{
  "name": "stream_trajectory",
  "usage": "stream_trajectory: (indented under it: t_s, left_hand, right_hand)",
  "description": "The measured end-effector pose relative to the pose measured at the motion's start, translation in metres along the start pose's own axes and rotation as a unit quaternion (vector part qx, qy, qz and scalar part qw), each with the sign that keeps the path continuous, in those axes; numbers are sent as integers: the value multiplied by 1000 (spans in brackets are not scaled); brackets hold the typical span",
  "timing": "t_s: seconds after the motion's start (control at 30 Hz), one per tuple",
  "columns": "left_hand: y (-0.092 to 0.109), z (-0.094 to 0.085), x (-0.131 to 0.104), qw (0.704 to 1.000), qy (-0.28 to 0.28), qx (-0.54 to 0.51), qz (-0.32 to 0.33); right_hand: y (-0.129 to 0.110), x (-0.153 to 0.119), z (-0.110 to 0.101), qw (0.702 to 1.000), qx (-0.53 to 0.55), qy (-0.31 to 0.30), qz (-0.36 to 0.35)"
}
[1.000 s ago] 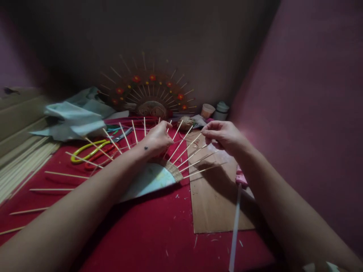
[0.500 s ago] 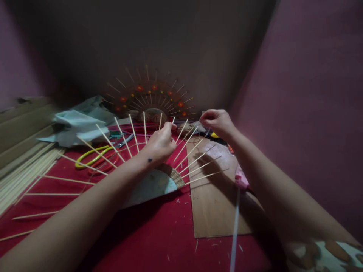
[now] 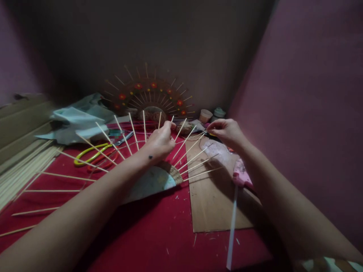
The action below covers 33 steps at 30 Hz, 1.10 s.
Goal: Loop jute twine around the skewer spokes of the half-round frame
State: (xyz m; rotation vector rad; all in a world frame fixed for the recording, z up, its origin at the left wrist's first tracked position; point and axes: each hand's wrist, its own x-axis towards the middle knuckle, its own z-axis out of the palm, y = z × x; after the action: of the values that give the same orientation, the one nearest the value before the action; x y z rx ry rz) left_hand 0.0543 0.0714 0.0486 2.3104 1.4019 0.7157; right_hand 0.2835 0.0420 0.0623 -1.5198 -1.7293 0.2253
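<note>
A half-round fan of thin wooden sticks [image 3: 181, 130] spreads from a pale blue, patterned base [image 3: 153, 187] edged with a braided band [image 3: 173, 173]. My left hand [image 3: 161, 141] is closed on one stick near the top of the fan, and its forearm covers much of the base. A thin brown cord [image 3: 138, 141] crosses some sticks. To the right, my right hand [image 3: 222, 130] is pinched near the stick tips. Whatever lies between its fingertips is too small to name. A loop of brown cord hangs just left of those fingers.
Yellow-handled scissors [image 3: 92, 153] lie left on the red cloth [image 3: 159, 234]. At right, a pink glue gun [image 3: 241, 173] with a glue stick rests by a brown board [image 3: 210, 211]. Behind stand a flowered stick fan [image 3: 153, 86] and cups [image 3: 205, 115]. Loose sticks [image 3: 31, 170] lie far left.
My right hand has come down and slightly right, closer to the stick tips, uncovering the cups behind. My left hand keeps its hold on the stick. The view has shifted slightly.
</note>
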Motion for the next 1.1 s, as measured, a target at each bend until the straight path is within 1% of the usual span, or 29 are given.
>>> stream_trajectory:
  t_s: [0.13,0.2,0.27,0.33,0.4,0.47,0.53,0.6,0.63,0.77,0.87,0.97,1.1]
  left_hand:
    - [-3,2,1,1000,-4,-1,1]
    - [-4,2,1,1000,-5,5,0]
    - [-4,3,2,1000,-3,11,-5]
    - [-6,6,2,1000,4,15,-14]
    - [-9,10,4,1000,13,20,-18]
    - [-13,17,6,1000,13,23,-17]
    - [-18,25,7,999,-7,24,-25]
    - [-22,31,8,998,-43,7,-51]
    - [-23,33,8,996,-65,-12,-68]
    - [-25,33,8,970,-152,-136,-134]
    - [-28,29,9,955,-183,-178,-152]
    - [-32,29,11,947,-188,-212,-153]
    - [-32,29,12,944,-137,-247,-168]
  right_hand:
    - [-9,-20,-3,992,-77,15,-98]
    - [-9,-31,-4,988,-94,11,-119]
    - [-7,-39,-4,990,-81,-16,-116]
    - [-4,-46,-2,992,-44,-60,-102]
    - [-2,-52,1,991,-21,-99,-91]
    - [-2,-56,5,985,-28,-140,-93]
    - [-6,-59,7,973,-46,-196,-109]
    - [-10,-61,8,960,-55,-245,-122]
    - [-13,-61,8,956,-54,-260,-123]
    - [-16,-64,6,947,-80,-295,-98]
    - [-15,-66,5,937,-112,-319,-87]
    - [-11,-68,6,935,-109,-325,-93]
    - [-5,-70,9,931,-103,-334,-101]
